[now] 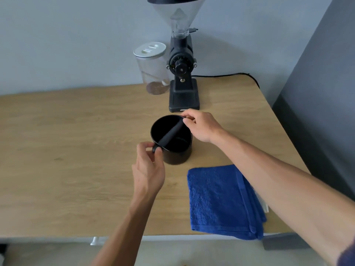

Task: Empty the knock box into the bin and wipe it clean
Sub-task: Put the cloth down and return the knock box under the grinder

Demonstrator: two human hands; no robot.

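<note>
1. Two bare hands work at the round black knock box, which stands upright on the light wooden table, toward its back edge and right of centre, just in front of the black coffee grinder.
2. The left hand pinches the near end of the black knock bar between thumb and fingers, at the rim nearest the person.
3. The right hand pinches the bar's far end at the opposite rim, fingers curled together.
4. Inside, the box looks dark; whether grounds lie in it cannot be told.
5. A folded blue terry towel lies flat near the table's front right corner, apart from the box and untouched.
6. A clear jar with a white lid stands at the back edge, just left of the grinder.
7. Judgement: the step in hand appears to be seating or lifting out the bar; which of the two cannot be told. No bin is in view.
8. If the bar is coming out, the next move calls for an even lift at both ends so it clears its slots without tipping the box.
</note>
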